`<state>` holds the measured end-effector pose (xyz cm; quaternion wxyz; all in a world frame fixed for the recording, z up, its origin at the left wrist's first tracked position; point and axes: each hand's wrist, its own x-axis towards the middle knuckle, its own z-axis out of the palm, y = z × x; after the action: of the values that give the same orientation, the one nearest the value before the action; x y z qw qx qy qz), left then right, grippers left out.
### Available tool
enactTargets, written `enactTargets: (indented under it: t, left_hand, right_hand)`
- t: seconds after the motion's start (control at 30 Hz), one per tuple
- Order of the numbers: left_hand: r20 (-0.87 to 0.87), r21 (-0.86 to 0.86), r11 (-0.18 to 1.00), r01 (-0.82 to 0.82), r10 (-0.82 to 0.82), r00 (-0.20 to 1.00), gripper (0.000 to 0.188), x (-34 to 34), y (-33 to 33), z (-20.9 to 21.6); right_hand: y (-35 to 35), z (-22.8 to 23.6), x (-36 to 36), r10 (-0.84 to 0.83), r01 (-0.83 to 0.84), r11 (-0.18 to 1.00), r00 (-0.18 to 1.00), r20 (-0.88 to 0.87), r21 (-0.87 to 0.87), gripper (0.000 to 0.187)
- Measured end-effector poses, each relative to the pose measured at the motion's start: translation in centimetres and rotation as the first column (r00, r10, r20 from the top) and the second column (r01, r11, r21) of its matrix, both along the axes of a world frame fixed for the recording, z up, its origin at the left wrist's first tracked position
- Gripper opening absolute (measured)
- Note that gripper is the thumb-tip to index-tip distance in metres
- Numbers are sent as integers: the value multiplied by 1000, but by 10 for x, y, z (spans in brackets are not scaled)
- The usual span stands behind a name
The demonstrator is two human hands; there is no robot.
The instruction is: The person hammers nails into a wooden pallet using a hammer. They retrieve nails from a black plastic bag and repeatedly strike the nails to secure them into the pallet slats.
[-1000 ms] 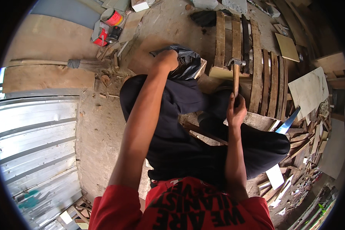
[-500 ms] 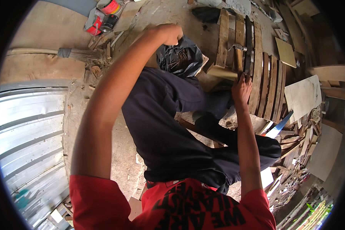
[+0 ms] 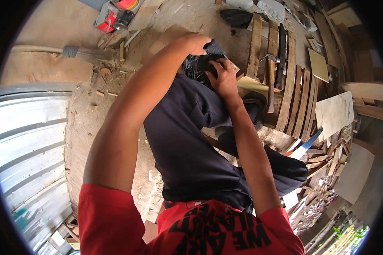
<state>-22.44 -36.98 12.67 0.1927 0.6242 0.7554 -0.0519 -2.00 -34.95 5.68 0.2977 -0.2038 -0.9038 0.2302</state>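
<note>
A crumpled black plastic bag (image 3: 198, 64) rests on my raised knee, on dark navy trousers (image 3: 187, 140). My left hand (image 3: 195, 42) reaches over from the left and grips the bag's upper edge. My right hand (image 3: 224, 77) lies against the bag's right side, fingers curled on the plastic at its mouth. What is inside the bag is hidden. A hammer (image 3: 270, 80) with a wooden handle lies loose on the wooden pallet (image 3: 290, 85), just right of my right hand.
A broom (image 3: 78, 53) lies on the dirt floor at upper left, with red tins (image 3: 108, 17) beyond it. Corrugated metal sheet (image 3: 25, 140) fills the left. Right of the pallet are a plywood board (image 3: 334, 112), a blue-handled saw (image 3: 308, 142) and wood offcuts (image 3: 327, 161).
My right hand has let go of the hammer, which now lies on the pallet, and moved left onto the black bag. My left arm has lifted with the bag.
</note>
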Motion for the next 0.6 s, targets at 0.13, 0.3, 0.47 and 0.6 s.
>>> enactTargets:
  t: [0.13,0.3,0.47,0.6]
  left_hand:
    - [-35,-49,997,-64,62,997,48,-3,14,-9]
    - [-56,-76,994,-84,80,995,45,-4,26,-19]
    - [-98,-98,993,-69,59,993,42,-5,32,-20]
    - [-90,-87,994,-68,60,994,38,-7,30,-17]
  right_hand:
    - [0,-9,-2,13,-14,997,1000,-19,-80,43]
    - [2,-10,0,43,-47,996,997,-67,-70,37]
    - [1,-11,-2,38,-47,993,996,-77,-112,24]
    - [-1,-13,-5,9,-21,995,992,-125,-99,16]
